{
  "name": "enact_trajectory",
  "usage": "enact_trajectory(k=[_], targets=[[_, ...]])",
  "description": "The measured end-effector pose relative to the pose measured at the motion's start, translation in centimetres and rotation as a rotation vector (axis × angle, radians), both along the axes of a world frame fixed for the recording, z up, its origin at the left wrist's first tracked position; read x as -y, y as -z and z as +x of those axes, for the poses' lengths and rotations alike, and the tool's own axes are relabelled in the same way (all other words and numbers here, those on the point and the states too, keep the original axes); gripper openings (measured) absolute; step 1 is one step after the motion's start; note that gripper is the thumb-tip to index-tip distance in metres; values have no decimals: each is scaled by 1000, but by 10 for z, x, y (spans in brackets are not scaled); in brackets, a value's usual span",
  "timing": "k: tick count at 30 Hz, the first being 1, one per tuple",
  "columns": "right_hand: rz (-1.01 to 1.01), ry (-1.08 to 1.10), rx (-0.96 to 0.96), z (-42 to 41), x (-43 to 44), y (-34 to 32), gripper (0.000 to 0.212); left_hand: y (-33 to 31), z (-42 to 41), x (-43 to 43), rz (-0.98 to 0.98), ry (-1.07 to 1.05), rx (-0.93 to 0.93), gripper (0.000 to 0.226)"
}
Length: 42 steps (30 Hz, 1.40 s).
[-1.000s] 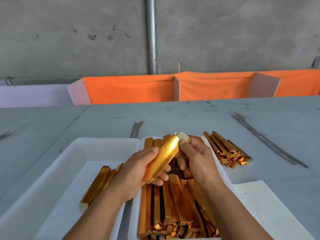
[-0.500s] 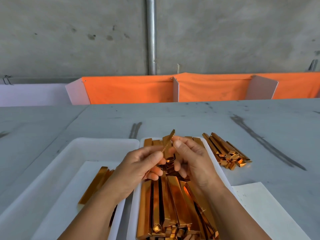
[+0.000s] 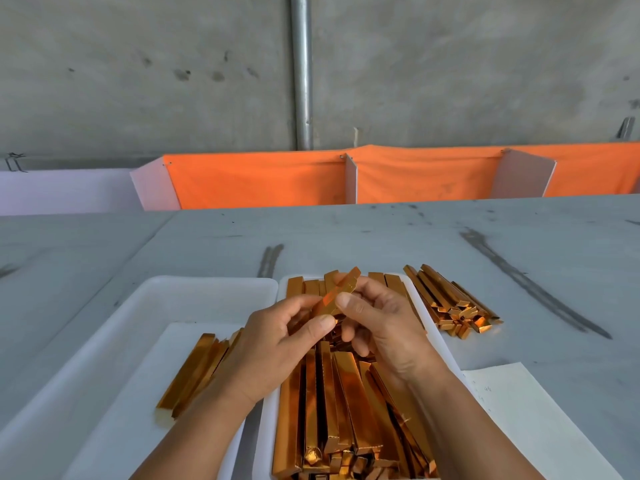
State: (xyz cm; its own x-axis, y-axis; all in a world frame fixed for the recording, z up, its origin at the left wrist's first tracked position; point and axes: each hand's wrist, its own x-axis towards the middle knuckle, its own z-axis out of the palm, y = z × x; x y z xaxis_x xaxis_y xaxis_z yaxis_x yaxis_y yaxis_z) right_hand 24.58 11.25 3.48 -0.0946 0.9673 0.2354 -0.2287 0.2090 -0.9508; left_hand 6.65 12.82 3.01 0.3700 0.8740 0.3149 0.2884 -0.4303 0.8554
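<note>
Both hands hold one narrow gold foil strip (image 3: 337, 292) above the right white tray (image 3: 434, 336). My left hand (image 3: 277, 344) pinches its near end between thumb and fingers. My right hand (image 3: 381, 323) pinches its middle, thumb on top. The strip's far end points up and away to the right. Under the hands the right tray is packed with several long gold foil boxes (image 3: 346, 403). The left white tray (image 3: 114, 341) holds a few gold boxes (image 3: 194, 372) lying side by side on a white sheet.
A loose pile of gold boxes (image 3: 450, 299) lies on the grey table (image 3: 519, 244) right of the trays. A white paper sheet (image 3: 540, 420) lies at the near right. Orange cloth panels with white dividers (image 3: 349, 180) line the table's far edge, before a concrete wall.
The strip was flat and broad a second ago; it now looks folded narrow. Both hands have closed in on it and sit slightly lower over the right tray.
</note>
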Motion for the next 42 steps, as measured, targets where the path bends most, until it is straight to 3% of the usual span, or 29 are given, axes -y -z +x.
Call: enact_trajectory(k=[3, 14, 20, 23, 26, 30, 36, 38, 40, 42], targets=[[-3, 15, -3, 0, 1, 0, 26, 1, 2, 1, 7, -20, 11, 28], [-17, 48, 14, 1, 0, 0, 26, -1, 3, 0, -110, -9, 75, 32], [-43, -55, -120, 4, -1, -1, 30, -10, -6, -3, -605, 194, 300, 44], [-56, -72, -98, 5, -3, 0, 26, -12, -13, -6, -738, 275, 303, 57], [-80, -25, -53, 3, -3, 1, 31, -18, -19, -6, -783, 308, 259, 54], [-149, 84, -39, 3, -4, 1, 30, -35, -17, -3, -634, 145, 111, 59], [-215, 221, 8, 4, -2, 2, 38, -60, -11, 8, -88, -167, -384, 56], [-215, 232, 35, 2, -2, 2, 40, -57, -3, 10, 55, -237, -533, 68], [-215, 233, 63, 0, -2, 1, 43, -50, 7, 11, 147, -286, -652, 75], [-206, 229, 87, -1, -2, 1, 45, -42, 13, 9, 189, -319, -705, 68]])
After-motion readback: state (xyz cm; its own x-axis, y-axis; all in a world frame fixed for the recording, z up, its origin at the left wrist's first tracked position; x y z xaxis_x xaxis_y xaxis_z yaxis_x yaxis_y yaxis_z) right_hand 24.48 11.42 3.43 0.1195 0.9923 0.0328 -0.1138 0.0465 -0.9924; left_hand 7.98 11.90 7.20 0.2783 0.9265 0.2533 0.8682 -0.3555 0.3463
